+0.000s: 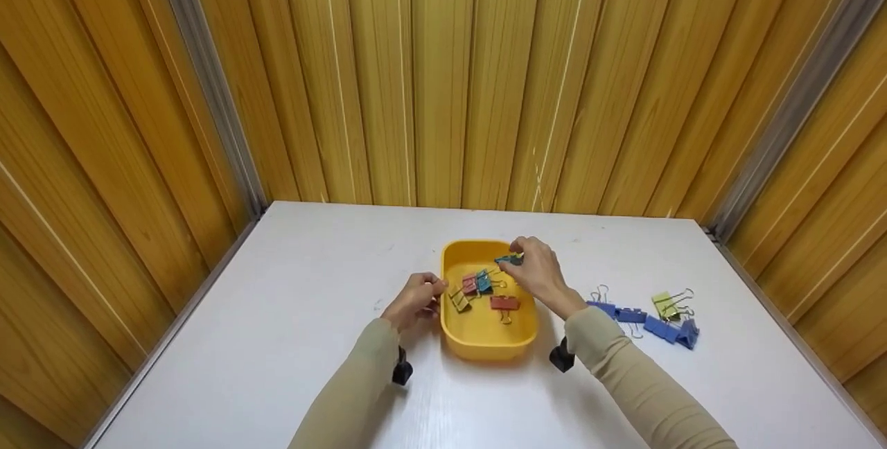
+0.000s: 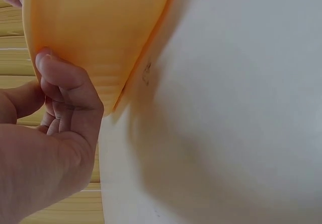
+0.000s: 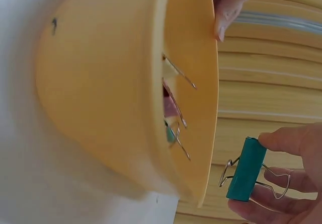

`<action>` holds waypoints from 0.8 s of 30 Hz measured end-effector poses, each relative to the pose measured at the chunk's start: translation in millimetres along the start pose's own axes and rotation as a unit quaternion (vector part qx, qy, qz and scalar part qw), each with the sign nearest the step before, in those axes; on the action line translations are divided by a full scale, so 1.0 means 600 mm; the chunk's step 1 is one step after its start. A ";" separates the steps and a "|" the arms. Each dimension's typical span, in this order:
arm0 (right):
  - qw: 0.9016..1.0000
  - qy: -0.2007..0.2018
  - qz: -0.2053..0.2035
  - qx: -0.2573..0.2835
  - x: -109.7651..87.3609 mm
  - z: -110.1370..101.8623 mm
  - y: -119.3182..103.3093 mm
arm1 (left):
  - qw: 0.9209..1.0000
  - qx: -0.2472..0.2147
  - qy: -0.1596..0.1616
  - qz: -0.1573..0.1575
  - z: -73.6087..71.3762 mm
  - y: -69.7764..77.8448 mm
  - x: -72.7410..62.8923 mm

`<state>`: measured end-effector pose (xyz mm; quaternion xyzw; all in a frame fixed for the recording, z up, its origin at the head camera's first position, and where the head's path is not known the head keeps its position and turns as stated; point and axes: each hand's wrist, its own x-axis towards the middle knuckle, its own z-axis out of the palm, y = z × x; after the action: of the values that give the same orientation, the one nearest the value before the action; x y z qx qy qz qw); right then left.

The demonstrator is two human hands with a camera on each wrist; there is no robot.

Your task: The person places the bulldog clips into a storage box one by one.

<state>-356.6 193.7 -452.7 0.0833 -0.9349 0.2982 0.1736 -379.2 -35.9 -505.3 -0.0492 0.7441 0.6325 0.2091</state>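
Note:
A yellow plastic bin (image 1: 488, 352) stands on the white table. My left hand (image 1: 419, 296) grips its left rim, finger and thumb at the edge in the left wrist view. Over the bin's far right side, my right hand (image 1: 542, 274) holds a teal binder clip (image 3: 246, 169) by the ends of its spine, its wire handles spread to both sides. Inside the bin lie a red binder clip (image 1: 505, 303), a pinkish-red one (image 1: 472, 285), a blue one (image 1: 484, 283) and a yellow one (image 1: 459, 300).
Right of the bin, several blue binder clips (image 1: 630, 315) lie in a loose row, partly behind my right sleeve. A yellow-green binder clip (image 1: 666, 305) lies beside them. Wood-patterned panels (image 1: 443, 89) rise behind the table (image 1: 332, 255) and at both sides.

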 end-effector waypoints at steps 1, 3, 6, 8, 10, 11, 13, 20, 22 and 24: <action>1.000 -0.007 -0.002 -0.001 -0.003 0.007 -0.004 | 1.000 -0.002 0.000 0.002 0.000 -0.003 -0.001; 1.000 -0.017 -0.011 -0.004 -0.008 0.021 -0.011 | 1.000 -0.005 0.000 0.009 -0.001 -0.006 -0.003; 0.999 -0.028 -0.022 -0.017 -0.012 0.037 -0.018 | 1.000 -0.005 0.000 0.018 0.000 -0.006 -0.004; 0.999 -0.030 -0.022 -0.026 -0.013 0.044 -0.021 | 1.000 -0.003 0.000 0.018 0.001 -0.004 -0.003; 0.999 -0.034 -0.020 -0.038 -0.014 0.048 -0.022 | 1.000 0.000 0.001 0.015 0.003 -0.001 -0.003; 0.998 -0.036 -0.020 -0.041 -0.015 0.050 -0.023 | 1.000 0.001 0.002 0.012 0.003 0.000 -0.003; 0.998 -0.042 -0.025 -0.049 -0.016 0.053 -0.023 | 1.000 0.003 0.004 0.009 0.005 0.001 -0.004; 0.995 -0.065 -0.048 -0.058 -0.022 0.060 -0.023 | 1.000 0.003 -0.001 0.020 0.004 -0.003 -0.008; 0.995 -0.069 -0.046 -0.055 -0.021 0.058 -0.025 | 1.000 0.004 -0.001 0.022 0.004 -0.002 -0.008; 0.995 -0.071 -0.041 -0.052 -0.021 0.053 -0.025 | 1.000 0.006 0.001 0.021 0.003 -0.002 -0.008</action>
<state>-350.0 163.2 -473.7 0.1335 -0.9547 0.2355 0.1234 -373.8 -35.5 -504.5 -0.0328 0.7490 0.6322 0.1953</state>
